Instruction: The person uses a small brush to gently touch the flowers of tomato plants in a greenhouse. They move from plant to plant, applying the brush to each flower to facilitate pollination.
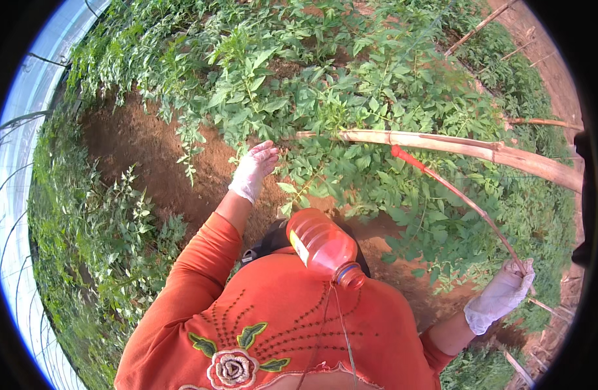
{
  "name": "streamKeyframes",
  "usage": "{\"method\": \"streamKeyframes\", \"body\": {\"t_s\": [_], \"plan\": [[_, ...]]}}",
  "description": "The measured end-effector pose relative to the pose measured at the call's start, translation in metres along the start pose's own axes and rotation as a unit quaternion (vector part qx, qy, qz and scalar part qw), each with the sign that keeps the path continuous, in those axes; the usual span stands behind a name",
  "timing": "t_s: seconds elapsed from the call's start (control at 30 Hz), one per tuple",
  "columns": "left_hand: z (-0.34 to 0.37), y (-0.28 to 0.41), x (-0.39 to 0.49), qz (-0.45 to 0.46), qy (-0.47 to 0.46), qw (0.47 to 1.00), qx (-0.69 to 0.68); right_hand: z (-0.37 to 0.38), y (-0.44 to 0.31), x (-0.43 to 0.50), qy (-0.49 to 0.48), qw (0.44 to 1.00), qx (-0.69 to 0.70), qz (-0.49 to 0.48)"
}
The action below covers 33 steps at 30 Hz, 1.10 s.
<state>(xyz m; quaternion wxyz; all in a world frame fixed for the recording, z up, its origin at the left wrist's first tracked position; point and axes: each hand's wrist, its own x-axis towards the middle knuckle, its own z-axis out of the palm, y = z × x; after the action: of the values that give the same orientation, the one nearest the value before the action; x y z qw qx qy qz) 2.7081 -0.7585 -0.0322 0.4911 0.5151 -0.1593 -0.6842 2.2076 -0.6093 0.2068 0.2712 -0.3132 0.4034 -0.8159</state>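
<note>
My right hand [501, 294], in a thin whitish glove, grips the lower end of a slender stick [467, 207]. Red material wraps the stick's far tip [407, 157], which reaches up among the tomato-like plants [347, 105], just below a bamboo pole in view. My left hand [256, 168], gloved the same way, is at the edge of the foliage with its fingers bent together; whether a leaf or stem is between them cannot be made out. A plastic bottle [323, 241] with reddish contents or tint hangs at my chest from a string [345, 326], its open mouth towards me.
The bamboo pole [440, 144] crosses above the plants from the right. Bare soil [133, 141] lies between the rows on the left, with more plants [109, 239] beside it. Translucent greenhouse sheeting [16, 195] curves along the left rim. Thin stakes [479, 29] stand at upper right.
</note>
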Motion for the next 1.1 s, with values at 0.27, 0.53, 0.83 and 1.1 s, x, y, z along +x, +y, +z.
{"method": "streamKeyframes", "body": {"t_s": [0.27, 0.53, 0.83, 1.1], "plan": [[0.003, 0.024, -0.039, 0.040, -0.016, 0.998, 0.054, 0.058, 0.050, 0.009, -0.088, 0.973, -0.158, -0.146], [0.009, 0.033, -0.081, 0.092, 0.003, 0.992, 0.091, 0.090, 0.103, 0.006, -0.135, 0.968, -0.191, -0.096], [-0.003, 0.036, -0.052, 0.034, -0.015, 0.991, 0.129, 0.152, 0.153, 0.012, -0.195, 0.934, -0.290, -0.070], [-0.005, 0.089, 0.037, 0.040, -0.187, 0.968, 0.161, 0.212, 0.235, 0.021, -0.161, 0.911, -0.378, 0.030]]}}
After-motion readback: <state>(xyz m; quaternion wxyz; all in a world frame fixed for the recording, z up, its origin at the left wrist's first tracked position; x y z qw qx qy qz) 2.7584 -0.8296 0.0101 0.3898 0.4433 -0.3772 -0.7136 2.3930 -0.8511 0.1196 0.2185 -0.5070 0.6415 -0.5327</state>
